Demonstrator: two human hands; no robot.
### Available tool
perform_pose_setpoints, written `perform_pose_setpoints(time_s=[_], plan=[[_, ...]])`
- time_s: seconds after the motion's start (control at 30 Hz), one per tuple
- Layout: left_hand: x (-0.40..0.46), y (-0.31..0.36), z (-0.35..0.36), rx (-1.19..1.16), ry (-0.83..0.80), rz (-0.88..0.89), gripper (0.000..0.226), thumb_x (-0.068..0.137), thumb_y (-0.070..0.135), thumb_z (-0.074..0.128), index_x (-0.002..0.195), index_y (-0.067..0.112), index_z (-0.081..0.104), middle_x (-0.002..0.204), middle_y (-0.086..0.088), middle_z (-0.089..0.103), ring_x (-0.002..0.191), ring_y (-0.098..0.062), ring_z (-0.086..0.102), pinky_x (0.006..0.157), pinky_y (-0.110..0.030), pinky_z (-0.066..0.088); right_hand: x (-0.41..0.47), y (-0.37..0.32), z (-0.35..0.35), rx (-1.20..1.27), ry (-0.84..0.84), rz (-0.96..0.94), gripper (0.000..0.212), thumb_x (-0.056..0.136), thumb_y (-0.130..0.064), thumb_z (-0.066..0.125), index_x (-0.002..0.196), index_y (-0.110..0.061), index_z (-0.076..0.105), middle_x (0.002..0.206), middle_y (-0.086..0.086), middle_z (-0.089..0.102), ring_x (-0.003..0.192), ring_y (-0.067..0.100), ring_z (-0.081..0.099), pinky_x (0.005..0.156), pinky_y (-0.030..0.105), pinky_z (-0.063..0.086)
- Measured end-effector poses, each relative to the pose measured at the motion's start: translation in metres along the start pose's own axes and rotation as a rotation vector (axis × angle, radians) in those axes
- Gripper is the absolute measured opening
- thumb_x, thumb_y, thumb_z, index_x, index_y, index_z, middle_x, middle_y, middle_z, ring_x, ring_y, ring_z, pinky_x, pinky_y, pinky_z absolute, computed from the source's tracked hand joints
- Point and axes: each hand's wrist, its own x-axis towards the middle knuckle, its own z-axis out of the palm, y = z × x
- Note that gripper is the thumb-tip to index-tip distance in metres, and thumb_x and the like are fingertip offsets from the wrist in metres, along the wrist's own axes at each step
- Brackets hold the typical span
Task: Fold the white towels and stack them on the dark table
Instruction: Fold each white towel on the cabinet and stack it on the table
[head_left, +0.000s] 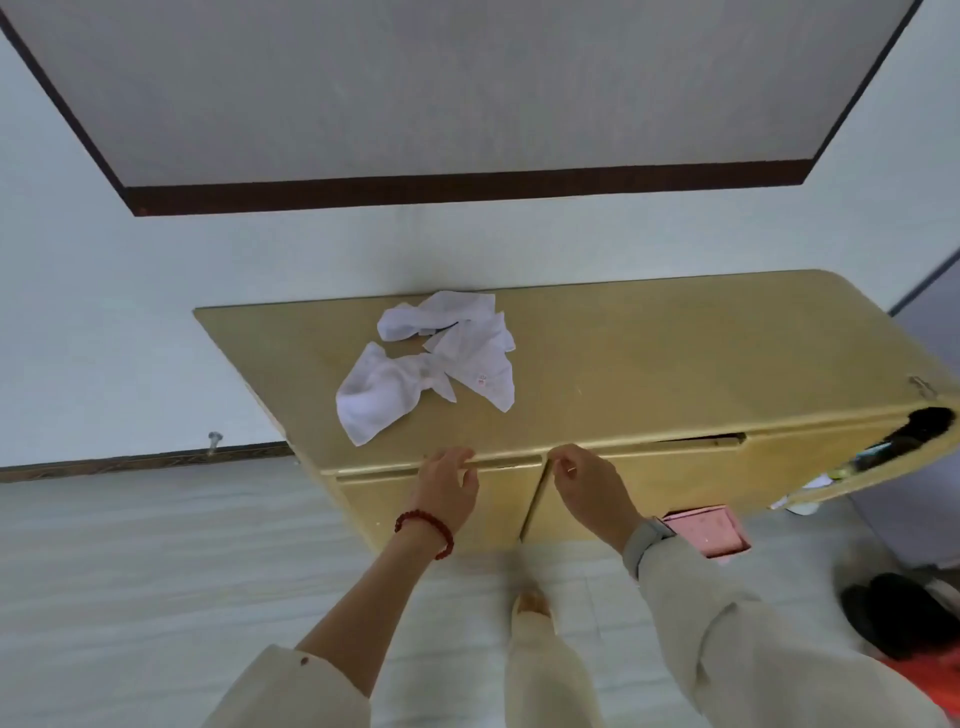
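Resting at the front edge of the tabletop, both hands hold nothing: the left hand has loosely curled fingers on the edge, and the right hand hangs slack beside it. White towels lie crumpled and unfolded further back, well apart from either grip. Reaching for one towel by two corners and shaking it flat should make a clean first fold. An open compartment at the right end holds dark items I cannot identify.
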Motion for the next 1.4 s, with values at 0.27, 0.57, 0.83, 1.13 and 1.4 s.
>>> perform_pose_setpoints(time_s=[0.27, 0.57, 0.83, 1.13, 1.4], plan=[[0.119, 0.003, 0.027, -0.076, 0.045, -0.237, 0.029, 0.091, 0.012, 0.047, 0.118, 0.011, 0.057, 0.121, -0.002, 0.056, 0.108, -0.018, 0.053, 0.094, -0.024, 0.038, 0.166, 0.018, 0.036, -0.248, -0.317, -0.101, 0.041, 0.092, -0.017, 0.041, 0.133, -0.021, 0.042, 0.129, 0.007, 0.043, 0.119, 0.024, 0.038, 0.091, 0.032, 0.038], [0.167, -0.011, 0.027, -0.066, 0.005, -0.300, 0.031, 0.089, 0.009, 0.049, 0.118, 0.014, 0.057, 0.121, 0.000, 0.054, 0.106, -0.015, 0.054, 0.089, -0.020, 0.039, 0.223, 0.019, 0.066, -0.446, -0.283, -0.178, 0.023, 0.095, -0.022, 0.039, 0.108, -0.009, 0.052, 0.104, 0.009, 0.052, 0.093, 0.027, 0.051, 0.067, 0.030, 0.033], [0.225, 0.008, 0.030, 0.200, -0.218, 0.012, 0.053, 0.089, 0.008, 0.049, 0.139, 0.021, 0.035, 0.143, 0.001, 0.033, 0.129, -0.020, 0.028, 0.107, -0.029, 0.028, 0.231, 0.010, 0.008, -0.258, -0.399, -0.206, 0.021, 0.095, -0.023, 0.043, 0.110, -0.012, 0.054, 0.111, 0.001, 0.049, 0.088, 0.017, 0.049, 0.073, 0.028, 0.041], [0.227, -0.026, 0.026, 0.440, -0.263, 0.052, 0.049, 0.092, 0.012, 0.040, 0.138, 0.026, 0.035, 0.146, 0.009, 0.030, 0.136, -0.012, 0.020, 0.105, -0.031, 0.021, 0.221, 0.018, 0.067, -0.455, -0.328, -0.171, 0.028, 0.094, -0.011, 0.035, 0.119, -0.013, 0.047, 0.125, 0.007, 0.045, 0.110, 0.025, 0.042, 0.080, 0.032, 0.034], [0.255, 0.032, 0.042, 0.401, -0.141, 0.202, 0.028, 0.095, 0.028, 0.040, 0.115, 0.024, 0.058, 0.123, 0.009, 0.055, 0.124, -0.011, 0.038, 0.099, -0.029, 0.015, 0.227, 0.027, -0.026, 0.043, -0.023, -0.109, 0.022, 0.094, -0.019, 0.035, 0.097, -0.006, 0.053, 0.087, -0.002, 0.052, 0.070, 0.020, 0.049, 0.066, 0.030, 0.037]])
